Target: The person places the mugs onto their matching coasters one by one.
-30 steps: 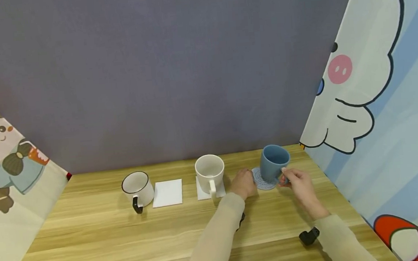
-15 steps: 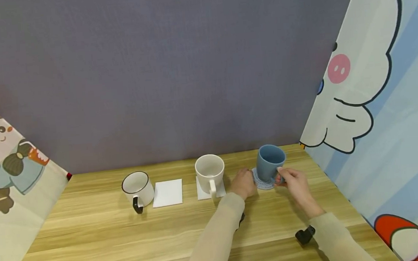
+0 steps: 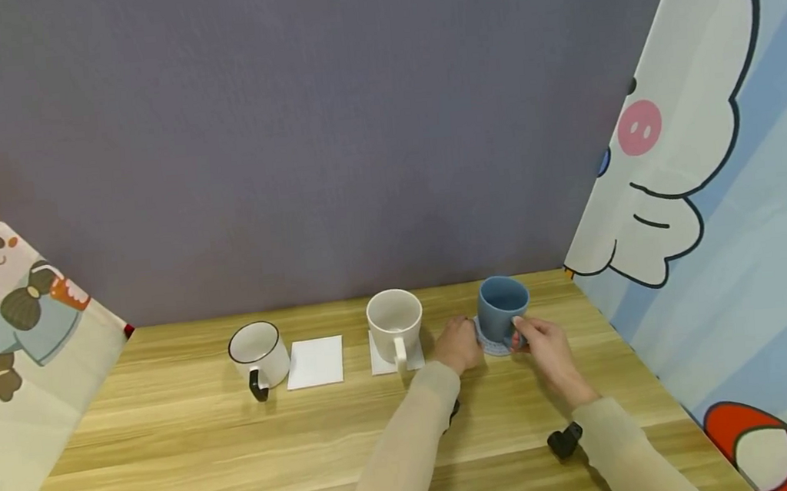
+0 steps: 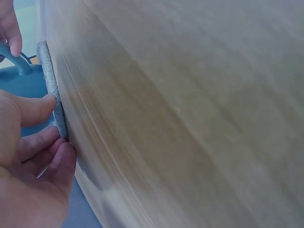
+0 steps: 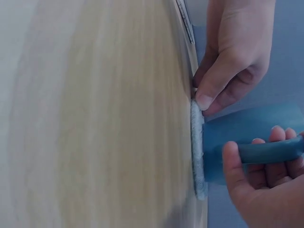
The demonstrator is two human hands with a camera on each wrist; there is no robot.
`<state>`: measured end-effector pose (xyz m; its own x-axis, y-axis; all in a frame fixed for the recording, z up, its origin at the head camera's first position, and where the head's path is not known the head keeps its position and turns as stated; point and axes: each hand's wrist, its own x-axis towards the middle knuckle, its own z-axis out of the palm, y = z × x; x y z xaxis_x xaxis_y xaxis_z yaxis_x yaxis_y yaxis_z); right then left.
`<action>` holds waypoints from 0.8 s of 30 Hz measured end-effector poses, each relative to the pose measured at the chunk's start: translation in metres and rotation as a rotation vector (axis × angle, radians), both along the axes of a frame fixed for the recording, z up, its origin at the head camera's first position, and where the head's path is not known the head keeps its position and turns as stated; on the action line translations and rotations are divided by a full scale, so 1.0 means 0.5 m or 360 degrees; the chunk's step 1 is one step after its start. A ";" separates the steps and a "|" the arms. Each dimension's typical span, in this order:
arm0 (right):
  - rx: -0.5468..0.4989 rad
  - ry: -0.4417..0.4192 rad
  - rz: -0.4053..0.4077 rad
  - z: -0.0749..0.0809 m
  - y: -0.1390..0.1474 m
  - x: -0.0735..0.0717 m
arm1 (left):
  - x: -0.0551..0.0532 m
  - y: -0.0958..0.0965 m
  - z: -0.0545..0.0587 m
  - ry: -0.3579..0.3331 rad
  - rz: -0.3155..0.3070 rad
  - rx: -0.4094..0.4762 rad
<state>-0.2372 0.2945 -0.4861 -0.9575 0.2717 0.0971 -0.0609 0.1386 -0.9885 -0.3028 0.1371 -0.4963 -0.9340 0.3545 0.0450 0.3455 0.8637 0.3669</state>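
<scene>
The blue mug [image 3: 497, 313] stands upright on a round, woven, grey-blue coaster [image 5: 197, 152] at the right of the wooden table. My right hand [image 3: 546, 351] grips the mug by its handle [image 5: 273, 151], with fingers curled round it in the right wrist view. On the coaster's left edge, my left hand [image 3: 458, 346] pinches the rim between thumb and fingers. The left wrist view shows the left thumb [image 4: 40, 108] on the coaster's upper face, close to the mug's base. Most of the coaster is covered by the mug.
Left of my left hand, a cream mug [image 3: 396, 324] stands on a white square coaster [image 3: 380, 365]. Farther left are a bare white square coaster [image 3: 316, 362] and a white mug [image 3: 260, 356] with a black rim and handle. A grey partition [image 3: 330, 142] rises behind the table.
My right hand and the blue mug have shifted left over the coaster, and the mug has settled slightly lower. The left hand stays at the coaster's edge.
</scene>
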 end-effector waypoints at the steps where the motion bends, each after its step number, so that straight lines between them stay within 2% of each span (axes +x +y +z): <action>1: 0.0012 -0.0003 -0.0008 0.000 -0.002 0.000 | 0.000 -0.001 0.000 -0.0005 0.0000 0.0004; 8: 0.0025 -0.0049 -0.0016 0.007 -0.013 0.004 | -0.002 -0.004 -0.003 0.0000 -0.0015 0.0024; 24: 0.0006 -0.0050 -0.0035 0.005 -0.022 -0.003 | -0.005 -0.004 0.000 0.0032 -0.0019 0.0022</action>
<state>-0.2386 0.2833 -0.4836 -0.9539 0.2922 0.0684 -0.0270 0.1435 -0.9893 -0.3055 0.1350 -0.4964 -0.9286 0.3645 0.0688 0.3630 0.8546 0.3713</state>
